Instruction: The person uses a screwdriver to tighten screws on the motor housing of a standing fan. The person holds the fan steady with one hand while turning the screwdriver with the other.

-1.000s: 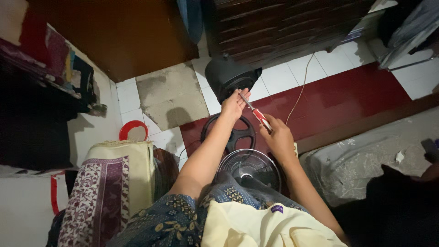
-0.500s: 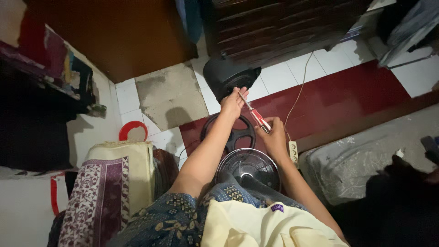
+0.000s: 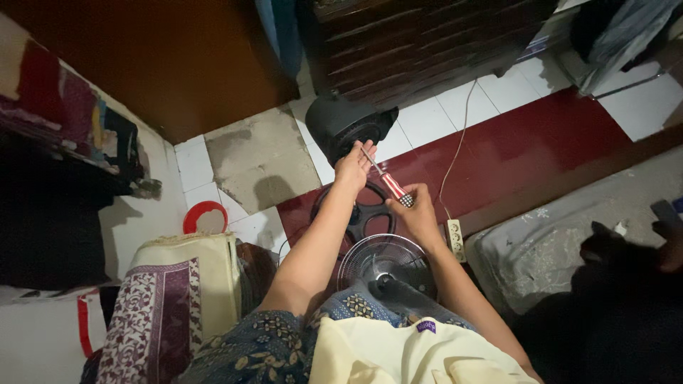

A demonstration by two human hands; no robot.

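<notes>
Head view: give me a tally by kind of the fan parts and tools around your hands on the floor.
Black fan motor housing, under the left hand: 1
Black spoked ring: 1
Wire fan guard: 1
Red-and-white-handled screwdriver, held in the right hand: 1
White power strip: 1
Total: 5

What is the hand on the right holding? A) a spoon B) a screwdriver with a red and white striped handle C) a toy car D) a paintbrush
B: the right hand grips a screwdriver by its red and white striped handle, its tip up by the left hand at the black fan housing.
</notes>
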